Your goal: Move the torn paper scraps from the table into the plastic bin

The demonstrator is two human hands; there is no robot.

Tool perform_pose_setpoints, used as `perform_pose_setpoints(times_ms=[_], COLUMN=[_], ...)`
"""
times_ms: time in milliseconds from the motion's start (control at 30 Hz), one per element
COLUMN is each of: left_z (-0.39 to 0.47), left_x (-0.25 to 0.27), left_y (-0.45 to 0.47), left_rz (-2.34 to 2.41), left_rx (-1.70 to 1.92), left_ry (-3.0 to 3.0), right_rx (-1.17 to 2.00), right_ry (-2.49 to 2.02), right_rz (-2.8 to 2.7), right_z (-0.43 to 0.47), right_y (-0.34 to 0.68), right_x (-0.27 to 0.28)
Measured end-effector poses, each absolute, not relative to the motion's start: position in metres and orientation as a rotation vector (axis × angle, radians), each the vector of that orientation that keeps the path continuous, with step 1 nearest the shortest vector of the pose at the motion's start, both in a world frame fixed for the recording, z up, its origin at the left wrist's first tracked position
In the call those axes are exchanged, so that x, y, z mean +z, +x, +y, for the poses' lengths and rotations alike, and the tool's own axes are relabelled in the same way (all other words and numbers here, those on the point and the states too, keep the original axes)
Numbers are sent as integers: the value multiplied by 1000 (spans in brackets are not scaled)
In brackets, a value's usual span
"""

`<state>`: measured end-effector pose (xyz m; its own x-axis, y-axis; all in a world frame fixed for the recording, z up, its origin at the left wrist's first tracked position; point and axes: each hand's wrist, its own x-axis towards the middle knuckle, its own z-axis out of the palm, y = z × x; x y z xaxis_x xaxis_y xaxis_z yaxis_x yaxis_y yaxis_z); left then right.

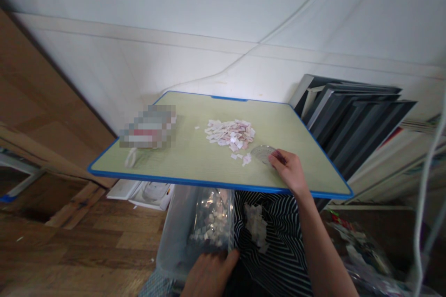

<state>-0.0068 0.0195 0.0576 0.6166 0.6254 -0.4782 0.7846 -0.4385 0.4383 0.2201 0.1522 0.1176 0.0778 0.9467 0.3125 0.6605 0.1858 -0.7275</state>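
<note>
My right hand (287,167) pinches a clear plastic protractor (262,153) just above the right part of the low table (188,162). Left of the protractor lie a few loose paper slips (243,158). Behind them is a heaped pile of small white and pinkish paper pieces (230,133). Below the table's front edge, my left hand (211,274) is closed over the near rim of a translucent plastic bin (170,241); its fingertips are hidden. Inside the bin, a clear bag (214,216) contains many paper bits. More paper scraps (256,225) rest on striped cloth (282,232) across my lap.
A blurred-out package (149,127) and a white loop (131,158) sit at the table's left. Dark flat panels (358,116) lean against the wall at right. A white cable (423,185) hangs nearby. An open white box (153,193) is on the floor.
</note>
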Motion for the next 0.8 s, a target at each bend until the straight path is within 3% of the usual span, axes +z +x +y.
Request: perform_pose_setpoints(times_ms=[800], left_z=[20], left_x=[51], left_y=[-8], left_rz=[1103], left_rx=[-315], left_ry=[2214], right_rx=[550], right_ry=[-1504], right_rz=[-1583], right_z=[150], right_y=[224], right_x=[116])
